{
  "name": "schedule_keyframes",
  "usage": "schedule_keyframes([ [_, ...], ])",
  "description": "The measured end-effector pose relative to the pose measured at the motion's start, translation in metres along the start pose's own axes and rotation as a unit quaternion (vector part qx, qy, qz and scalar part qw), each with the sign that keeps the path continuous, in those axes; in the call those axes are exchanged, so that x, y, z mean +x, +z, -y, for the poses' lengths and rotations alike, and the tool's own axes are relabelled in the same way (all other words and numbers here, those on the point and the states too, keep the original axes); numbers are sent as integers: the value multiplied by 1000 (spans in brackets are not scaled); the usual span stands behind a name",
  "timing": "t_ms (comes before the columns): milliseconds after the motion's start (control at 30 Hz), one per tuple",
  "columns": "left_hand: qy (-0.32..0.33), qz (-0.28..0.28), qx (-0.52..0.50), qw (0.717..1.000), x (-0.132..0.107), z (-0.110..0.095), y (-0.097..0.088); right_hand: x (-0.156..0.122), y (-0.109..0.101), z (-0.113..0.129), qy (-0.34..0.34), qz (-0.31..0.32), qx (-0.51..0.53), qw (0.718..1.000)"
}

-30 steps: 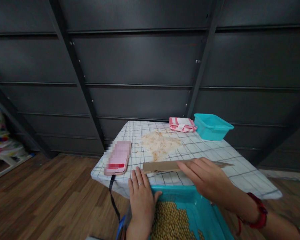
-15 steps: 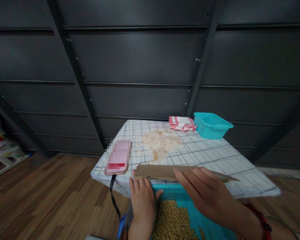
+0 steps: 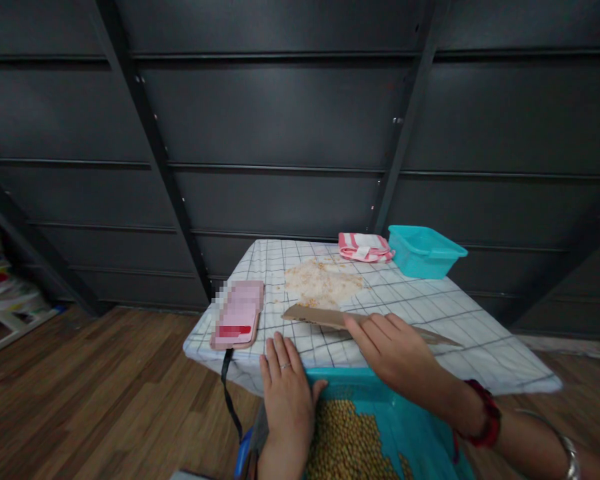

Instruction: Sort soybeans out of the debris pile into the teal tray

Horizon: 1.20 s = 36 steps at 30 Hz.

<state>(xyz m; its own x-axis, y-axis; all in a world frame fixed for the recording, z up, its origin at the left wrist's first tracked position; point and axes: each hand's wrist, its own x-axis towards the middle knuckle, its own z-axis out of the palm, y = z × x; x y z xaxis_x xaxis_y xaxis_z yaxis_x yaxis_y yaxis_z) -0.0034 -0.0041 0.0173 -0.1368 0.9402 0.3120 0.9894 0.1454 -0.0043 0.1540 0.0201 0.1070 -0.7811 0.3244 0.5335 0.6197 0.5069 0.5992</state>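
My right hand (image 3: 397, 353) grips a long brown cardboard strip (image 3: 320, 315), held edge-down across the checked tablecloth (image 3: 430, 313). The strip stands just in front of a pile of pale grain and husk (image 3: 320, 283) spread on the cloth. My left hand (image 3: 286, 390) wraps over the near left rim of a teal tub (image 3: 405, 433) filled with tan beans (image 3: 345, 443), thumb inside the rim. The tub sits at the table's near edge, below my hands.
A pink phone (image 3: 237, 313) with a black strap lies at the table's left edge. A folded pink striped cloth (image 3: 364, 247) and a smaller teal tub (image 3: 423, 251) sit at the back. Dark metal panels rise behind; wooden floor surrounds the table.
My right hand has pushed the cardboard strip away from the tub, farther onto the cloth toward the grain pile. My left hand has stayed on the tub's rim.
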Motion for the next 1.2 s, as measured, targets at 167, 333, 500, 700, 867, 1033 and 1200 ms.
schedule_keyframes([
  [167, 8, 13, 23, 1000, 0, -1, -2, 0, 9, -17, 0, -5, -4, 1000],
  [333, 7, 17, 25, 1000, 0, -2, -3, -2, 16, -29, -7, -6, -13, 1000],
  [500, 0, 40, 12, 999, 1, -3, -6, -3, 34, -38, -10, -26, -10, 1000],
  [700, 0, 26, 25, 999, 1, -3, -5, -15, 51, -44, -39, -55, 6, 998],
  [867, 15, 4, 35, 999, 0, -2, -2, -23, 46, -50, -51, -46, 17, 997],
  [1033, 10, 7, 39, 999, 0, -3, -2, -21, 27, -68, -57, -51, 22, 997],
  [1200, 8, 4, 38, 999, 0, -4, 0, -19, 11, -90, -41, -65, 43, 996],
])
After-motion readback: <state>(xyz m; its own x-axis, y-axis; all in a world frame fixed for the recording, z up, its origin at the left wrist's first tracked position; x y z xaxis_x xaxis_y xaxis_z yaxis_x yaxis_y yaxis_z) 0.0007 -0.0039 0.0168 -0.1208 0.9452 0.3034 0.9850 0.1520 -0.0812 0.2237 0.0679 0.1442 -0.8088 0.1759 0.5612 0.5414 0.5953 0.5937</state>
